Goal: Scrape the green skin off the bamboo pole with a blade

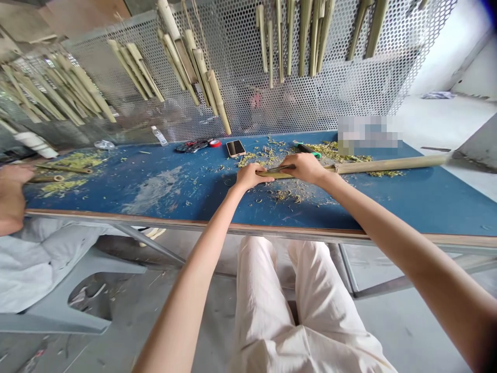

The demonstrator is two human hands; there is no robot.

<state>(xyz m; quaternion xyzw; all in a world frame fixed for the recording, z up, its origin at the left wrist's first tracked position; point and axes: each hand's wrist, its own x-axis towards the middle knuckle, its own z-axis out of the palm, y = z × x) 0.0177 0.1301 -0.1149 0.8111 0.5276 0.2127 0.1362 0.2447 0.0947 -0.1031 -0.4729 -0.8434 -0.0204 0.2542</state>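
A long bamboo pole (pixel 388 165) lies across the blue table, its left end beneath my hands. My left hand (pixel 249 177) is closed around that left end, thumb and fingers pressed on it. Just to the right, my right hand (pixel 305 167) is closed on a thin dark blade (pixel 277 169) that rests along the top of the bamboo. The blade's tip reaches close to my left fingers; its grip is hidden in my palm. Yellow-green shavings (pixel 289 197) lie around the pole. Behind my right hand sits a tool with a black and green handle (pixel 308 149).
A phone (pixel 235 148), red tape roll (pixel 214 143), dark plastic-wrapped bundle (pixel 192 146) and small bottle (pixel 159 135) stand along the table's back. Bamboo pieces (pixel 220 103) hang on a perforated metal panel (pixel 240 77). At left, another person's hand (pixel 15 173) is beside bamboo tubes (pixel 62 169).
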